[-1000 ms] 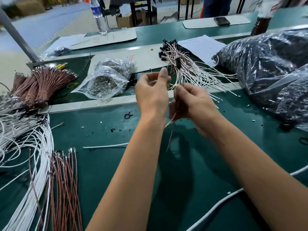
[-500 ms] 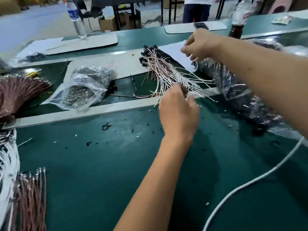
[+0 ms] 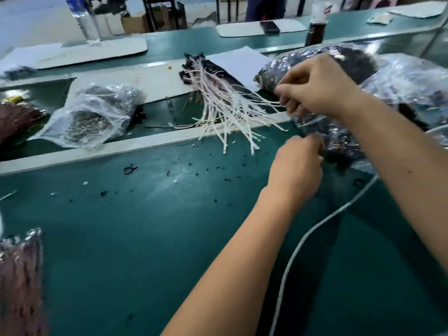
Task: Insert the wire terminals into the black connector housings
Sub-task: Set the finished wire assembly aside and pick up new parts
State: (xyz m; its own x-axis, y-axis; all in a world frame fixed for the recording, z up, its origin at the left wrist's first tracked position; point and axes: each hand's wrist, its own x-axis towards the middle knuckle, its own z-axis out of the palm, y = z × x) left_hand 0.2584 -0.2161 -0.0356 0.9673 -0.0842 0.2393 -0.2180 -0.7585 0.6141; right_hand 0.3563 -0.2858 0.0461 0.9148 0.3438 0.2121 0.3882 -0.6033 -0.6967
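Note:
A big clear plastic bag of black connector housings [image 3: 402, 76] lies at the right on the green table [image 3: 169, 238]. My right hand [image 3: 317, 88] is at the bag's left end, fingers curled down and pinching the plastic. My left hand [image 3: 297, 168] is just below it at the bag's near edge, its fingers curled into the plastic and partly hidden. A pile of white wires fitted with black housings [image 3: 218, 103] fans out left of both hands. The frame is blurred.
A small clear bag of metal terminals [image 3: 89, 117] lies at the left. Brown wire bundles sit at the far left [image 3: 14, 117] and bottom left [image 3: 19, 275]. A white cable [image 3: 303, 238] runs under my right forearm. Water bottle [image 3: 84, 18], phone [image 3: 269, 26] and dark bottle [image 3: 315, 32] stand behind.
The wired housing left my hands and joined the pile. My right hand came down from above the pile to the bag's end; my left hand moved right to the bag's near edge.

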